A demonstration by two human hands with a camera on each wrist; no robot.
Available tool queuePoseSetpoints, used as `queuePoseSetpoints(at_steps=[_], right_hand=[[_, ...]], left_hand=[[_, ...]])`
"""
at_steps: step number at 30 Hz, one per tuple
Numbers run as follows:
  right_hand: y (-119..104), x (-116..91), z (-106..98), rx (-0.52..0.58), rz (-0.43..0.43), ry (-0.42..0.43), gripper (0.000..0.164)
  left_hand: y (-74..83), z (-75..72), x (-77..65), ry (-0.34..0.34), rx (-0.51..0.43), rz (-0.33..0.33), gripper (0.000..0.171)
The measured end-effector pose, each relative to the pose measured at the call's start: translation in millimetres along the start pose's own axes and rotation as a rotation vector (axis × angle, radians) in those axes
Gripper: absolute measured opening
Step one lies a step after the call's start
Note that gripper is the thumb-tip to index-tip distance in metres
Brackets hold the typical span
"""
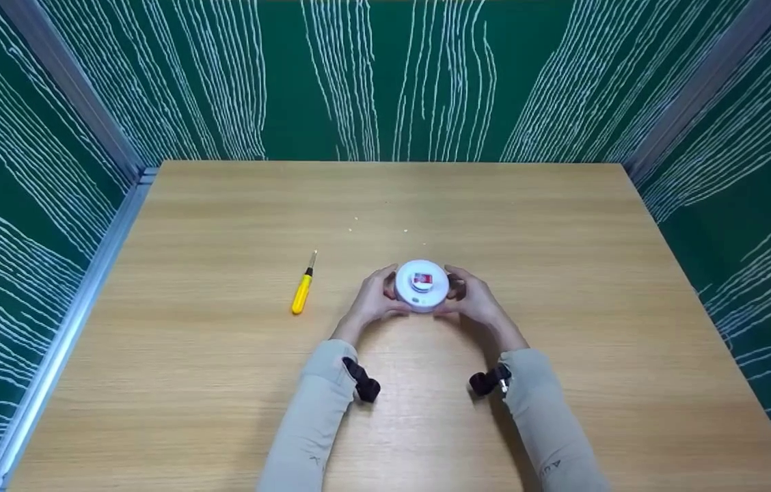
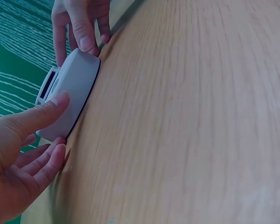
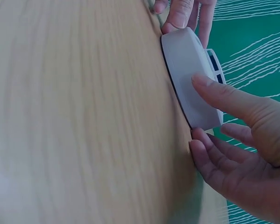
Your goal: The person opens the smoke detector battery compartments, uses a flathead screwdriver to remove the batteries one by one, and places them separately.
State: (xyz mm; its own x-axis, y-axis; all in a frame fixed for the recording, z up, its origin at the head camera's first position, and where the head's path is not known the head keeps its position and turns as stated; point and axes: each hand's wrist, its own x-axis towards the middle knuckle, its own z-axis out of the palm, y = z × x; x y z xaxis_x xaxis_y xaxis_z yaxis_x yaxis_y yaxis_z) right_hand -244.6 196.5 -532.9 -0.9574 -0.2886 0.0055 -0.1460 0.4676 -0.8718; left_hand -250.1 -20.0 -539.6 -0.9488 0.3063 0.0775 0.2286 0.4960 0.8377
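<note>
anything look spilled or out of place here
Just a few tiny pale specks scattered on the table beyond the round white device; they look like stray crumbs, though too small to identify. Nothing else stands out.

The device [image 1: 422, 292] was between the left hand [image 1: 373, 298] and the right hand [image 1: 480, 301]. Left of both, the screwdriver [image 1: 301, 294] lay on the tabletop [image 1: 221, 396]; specks [image 1: 405, 231] lay behind the device, the wall [image 1: 286, 82] beyond.

A yellow-handled screwdriver [image 1: 301, 292] lies on the wooden table [image 1: 173, 383] beside green walls [image 1: 284, 82].
</note>
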Motion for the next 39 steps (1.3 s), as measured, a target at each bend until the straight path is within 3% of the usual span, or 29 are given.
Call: queuePoseSetpoints(at_steps=[10, 25, 32, 39], right_hand=[[4.0, 2.6, 4.6, 0.002, 0.051, -0.001, 0.086], [6.7, 2.5, 8.0, -0.048, -0.003, 0.048, 0.081], [5.2, -1.0, 4.9, 0.005, -0.008, 0.023, 0.08], [4.1, -5.3, 1.3, 0.014, -0.023, 0.026, 0.077]], left_hand=[[-2.8, 5.7, 1.0, 0.019, -0.011, 0.015, 0.086], [-3.0, 11.1, -1.2, 0.076, 0.019, 0.019, 0.079], [-0.4, 10.1, -3.4, 0.067, -0.041, 0.0, 0.078], [1.2, 7.7, -7.6, 0.063, -0.099, 0.069, 0.073]])
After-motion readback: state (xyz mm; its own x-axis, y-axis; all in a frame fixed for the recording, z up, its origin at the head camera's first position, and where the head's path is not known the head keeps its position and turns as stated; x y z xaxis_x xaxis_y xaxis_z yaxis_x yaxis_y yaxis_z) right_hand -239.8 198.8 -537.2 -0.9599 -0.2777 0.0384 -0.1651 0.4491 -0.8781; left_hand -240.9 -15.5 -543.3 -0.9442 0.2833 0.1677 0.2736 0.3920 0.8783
